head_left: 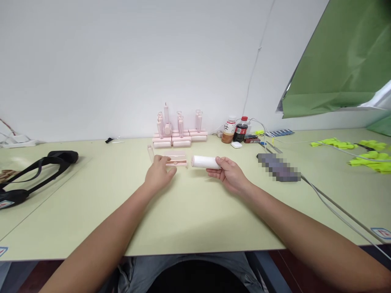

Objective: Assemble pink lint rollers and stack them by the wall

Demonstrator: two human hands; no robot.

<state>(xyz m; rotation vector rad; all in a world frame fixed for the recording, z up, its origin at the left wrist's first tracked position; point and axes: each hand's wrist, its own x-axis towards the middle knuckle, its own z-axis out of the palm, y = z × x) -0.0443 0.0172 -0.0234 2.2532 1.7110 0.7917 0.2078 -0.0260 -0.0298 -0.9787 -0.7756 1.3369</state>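
Right of shallow pink plastic frame (181,163): white cylindrical roll (204,162). Right hand (231,174) has grip closed round its outer end, probably leaving frame-side end free. Left hand (159,174): grip half-curled over frame; firm hold, cannot tell.

- Between the forearms (117,226), the near bench (195,219) offers open room.
- Only a narrow gap parts the white roll (204,161) from the pink holder (180,163).
- Behind, pink boxes (181,143) and two bottles (240,132) block the way wallward.
- Rightward, a pixelated dark object (277,167) obstructs; leftward, bench runs free to the black strap frame (59,162).
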